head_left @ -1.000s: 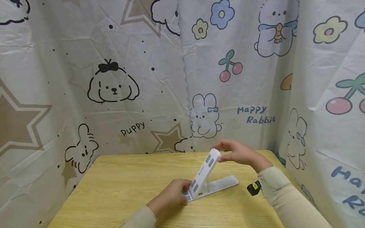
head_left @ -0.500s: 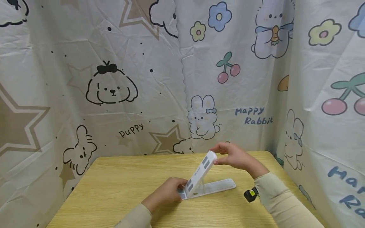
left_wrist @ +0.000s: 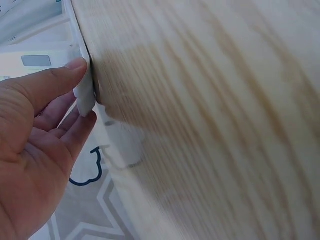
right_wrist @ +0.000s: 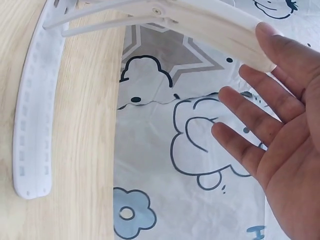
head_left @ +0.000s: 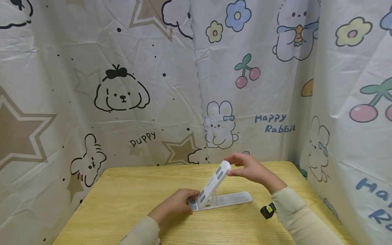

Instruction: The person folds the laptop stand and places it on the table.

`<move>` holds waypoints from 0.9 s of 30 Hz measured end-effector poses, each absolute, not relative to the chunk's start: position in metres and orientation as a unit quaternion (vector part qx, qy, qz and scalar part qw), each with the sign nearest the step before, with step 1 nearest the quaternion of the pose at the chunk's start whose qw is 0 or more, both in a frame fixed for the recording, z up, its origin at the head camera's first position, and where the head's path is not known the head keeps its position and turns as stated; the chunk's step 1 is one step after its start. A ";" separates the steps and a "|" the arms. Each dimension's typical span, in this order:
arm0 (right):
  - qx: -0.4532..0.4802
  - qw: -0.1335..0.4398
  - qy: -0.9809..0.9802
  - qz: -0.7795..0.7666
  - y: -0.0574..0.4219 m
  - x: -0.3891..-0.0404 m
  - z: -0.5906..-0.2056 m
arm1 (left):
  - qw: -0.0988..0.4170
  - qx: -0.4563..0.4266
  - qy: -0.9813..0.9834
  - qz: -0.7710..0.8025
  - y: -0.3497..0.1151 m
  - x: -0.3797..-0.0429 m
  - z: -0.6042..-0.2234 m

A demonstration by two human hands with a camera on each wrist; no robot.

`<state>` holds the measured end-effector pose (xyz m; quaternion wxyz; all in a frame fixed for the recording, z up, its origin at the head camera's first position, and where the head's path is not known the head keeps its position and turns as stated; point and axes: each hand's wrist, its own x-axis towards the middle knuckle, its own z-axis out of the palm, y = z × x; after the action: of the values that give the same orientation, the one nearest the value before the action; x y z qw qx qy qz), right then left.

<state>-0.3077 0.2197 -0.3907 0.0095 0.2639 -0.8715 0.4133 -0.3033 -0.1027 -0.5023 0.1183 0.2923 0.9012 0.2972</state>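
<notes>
At the left, a pinch from the left hand (head_left: 176,202) on the joined end of the white stand (head_left: 213,183), thumb on one face and fingers on the other, likely to stop any sliding. Next, on the desk (head_left: 141,190), the white stand, spread like a beak. On the wood, the flat bar (head_left: 235,198), perhaps as a steady foot. Leaning up to the right, the top bar (right_wrist: 220,30), with gray pads (head_left: 220,175) maybe for grip. Between both bars, thin pale legs (right_wrist: 107,26), probably to prop up the slope. At the high tip, a pinch from the right hand (head_left: 252,168), thumb and first finger on it, other fingers loose and apart, likely for just a light touch. Farther right, beside the right sleeve (head_left: 301,211), a small black box (head_left: 267,211).
</notes>
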 end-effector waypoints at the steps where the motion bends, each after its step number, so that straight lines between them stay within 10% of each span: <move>1: 0.266 0.011 -0.871 0.413 0.221 -0.308 -0.392 | 0.118 0.292 0.901 0.299 -0.102 -0.303 -0.502; 27: 0.221 -0.038 -0.898 0.378 0.276 -0.305 -0.484 | -0.031 0.253 0.890 0.377 -0.021 -0.288 -0.424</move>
<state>-0.3052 0.2763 -0.4837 -0.0384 0.2214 -0.8980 0.3783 -0.2885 -0.0210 -0.4239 -0.0309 0.2532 0.8904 0.3771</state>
